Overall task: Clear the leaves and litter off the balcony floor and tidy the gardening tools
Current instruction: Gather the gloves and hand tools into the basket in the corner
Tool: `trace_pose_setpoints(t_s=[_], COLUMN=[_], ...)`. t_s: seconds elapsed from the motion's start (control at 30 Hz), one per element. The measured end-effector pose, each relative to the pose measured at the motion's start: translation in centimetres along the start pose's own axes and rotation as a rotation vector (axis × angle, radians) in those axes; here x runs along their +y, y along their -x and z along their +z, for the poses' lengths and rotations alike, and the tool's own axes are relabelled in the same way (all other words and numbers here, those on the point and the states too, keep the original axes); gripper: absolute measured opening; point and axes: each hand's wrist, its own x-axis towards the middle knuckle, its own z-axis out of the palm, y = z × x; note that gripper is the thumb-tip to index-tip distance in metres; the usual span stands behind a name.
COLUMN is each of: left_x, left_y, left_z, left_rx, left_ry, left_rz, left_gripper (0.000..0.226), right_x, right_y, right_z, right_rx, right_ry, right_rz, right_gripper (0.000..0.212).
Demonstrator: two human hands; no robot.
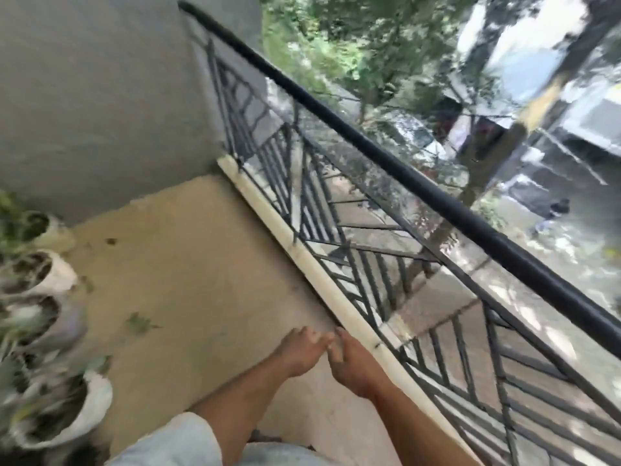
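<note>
- The litter that shows is sparse: a green leaf scrap [139, 322] lies on the balcony floor [188, 250] in the near-left part, just beside the row of pots. A small dark fleck [111, 241] sits farther off toward the wall, with fainter bits [88, 284] between the two. The picture is smeared, so what each scrap is cannot be told closely.
- No gardening tool shows anywhere in this view.
- Neither hand is in the picture, so whether the fingers are apart, together or closed on anything cannot be told.
- What reaches in from the near edge is a pair of bare legs below pale shorts [174, 442]. The left foot [299, 354] and right foot [353, 368] stand side by side on the floor, toes just beside the white kerb [302, 253].
- White plant pots [58, 272] filled with dark soil line the left edge from near to far, greenery spilling over them.
- The black metal railing [403, 169] rises from the kerb on the right. A grey wall [100, 95] closes the far end, and a street with trees and a parked car [416, 136] lies below.
- Judgement: the step in hand looks like surveying the floor for what is left to clear.
- The next move probably calls for turning left and stooping to the leaf scrap by the pots.
</note>
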Motion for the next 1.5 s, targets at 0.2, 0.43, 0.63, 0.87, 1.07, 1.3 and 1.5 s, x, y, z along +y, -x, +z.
trace_pose_setpoints(t_s=[0.2,0.43,0.63,0.87,1.07,1.3,1.5], left_x=[-12.9,-22.0,-26.7,-31.0,-31.2,-34.7,-39.9], left_y=[0.0,0.7,-1.6,-7.8,-11.1,-14.6,-18.0], left_z=[-10.6,-21.7,-27.0,-34.8,-44.5,-53.9,-60.9], left_rx=[0.196,0.365,0.444,0.519,0.612,0.686,0.727], left_ry=[0.229,0.492,0.680,0.786,0.854,0.910,1.021], left_rz=[-0.193,-0.290,-0.337,-0.414,-0.402,-0.497,-0.586], left_gripper=[0.098,0.093,0.108,0.131,0.123,0.122,0.123], right_x=[-12.8,-24.6,-31.2,-39.4,-47.2,-56.0,-64.7], right_y=[-8.3,-15.7,-21.4,-31.2,-40.3,-50.9,-59.1], right_z=[3.3,5.8,6.8,6.1,3.6,2.0,4.2], right_rx=[-0.164,-0.215,-0.329,-0.340,-0.344,-0.373,-0.429], right_ry=[0.154,0.242,0.285,0.323,0.306,0.386,0.457], right_rz=[-0.077,-0.174,-0.217,-0.326,-0.408,-0.487,-0.565], right_gripper=[0.073,0.073,0.071,0.066,0.063,0.063,0.062])
